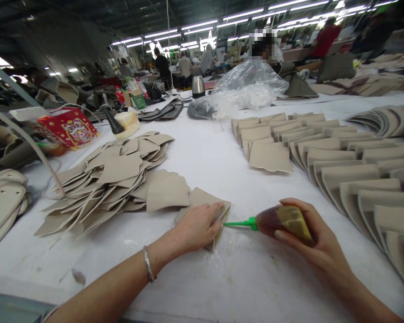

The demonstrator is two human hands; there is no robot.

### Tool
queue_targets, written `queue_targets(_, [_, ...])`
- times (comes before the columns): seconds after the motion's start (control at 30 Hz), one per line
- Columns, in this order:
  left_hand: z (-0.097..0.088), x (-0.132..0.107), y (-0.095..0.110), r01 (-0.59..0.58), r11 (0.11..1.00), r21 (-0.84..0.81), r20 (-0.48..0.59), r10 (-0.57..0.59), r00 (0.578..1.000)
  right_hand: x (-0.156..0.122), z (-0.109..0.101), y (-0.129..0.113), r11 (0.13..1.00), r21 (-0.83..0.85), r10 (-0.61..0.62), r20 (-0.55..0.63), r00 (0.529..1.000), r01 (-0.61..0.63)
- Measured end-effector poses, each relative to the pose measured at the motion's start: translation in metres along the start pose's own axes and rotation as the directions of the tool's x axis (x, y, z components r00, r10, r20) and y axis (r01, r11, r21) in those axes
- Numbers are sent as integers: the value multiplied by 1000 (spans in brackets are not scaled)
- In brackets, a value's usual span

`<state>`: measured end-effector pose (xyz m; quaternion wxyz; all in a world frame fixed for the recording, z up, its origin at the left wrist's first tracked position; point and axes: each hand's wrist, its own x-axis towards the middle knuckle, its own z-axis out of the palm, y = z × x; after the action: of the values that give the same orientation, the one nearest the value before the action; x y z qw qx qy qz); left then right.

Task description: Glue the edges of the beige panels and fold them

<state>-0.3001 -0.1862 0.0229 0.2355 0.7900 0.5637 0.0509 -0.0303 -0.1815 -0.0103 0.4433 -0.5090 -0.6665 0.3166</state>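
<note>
My right hand [319, 237] is wrapped round a squeeze bottle [272, 222] of amber-brown liquid, apparently glue, tipped onto its side. Its thin green nozzle points left, and the tip meets the edge of a beige leather-like piece [202, 197]. My left hand [197, 226], with a bracelet at the wrist, grips and presses that piece against the white table, fingers bent over it. A wet yellowish strip shows along the piece's right edge. Part of the piece is hidden beneath my left hand. Just to its left lies another beige piece [168, 190] with a wavy edge.
A loose heap of beige pieces [121, 168] lies to the left. Overlapping rows of curved pieces [343, 157] cover the right side. Farther back stand a red bag [69, 128], a metal kettle [198, 85] and clear plastic wrap [249, 85]. Several people work beyond.
</note>
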Motion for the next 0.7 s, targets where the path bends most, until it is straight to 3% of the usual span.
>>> queue_targets(0.27, [0, 0, -2, -12, 1000, 12, -13, 12, 1000, 3, 5, -2, 998, -16, 64, -103, 993, -66])
queue_targets(0.37, [0, 1, -1, -6, 1000, 4, -12, 6, 1000, -11, 6, -4, 990, 6, 139, -42, 989, -139])
queue_targets(0.47, [0, 1, -2, -2, 1000, -15, -20, 2, 1000, -17, 9, -7, 955, 154, 249, 40, 968, -252])
queue_targets(0.57, [-2, 1, -4, 15, 997, -75, -28, -17, 999, -9, 11, -9, 817, 451, 379, 52, 924, -361])
queue_targets(0.7, [-7, -2, -12, 102, 945, -310, 11, -104, 995, 7, 1, -12, 463, 779, 595, 82, 800, -424])
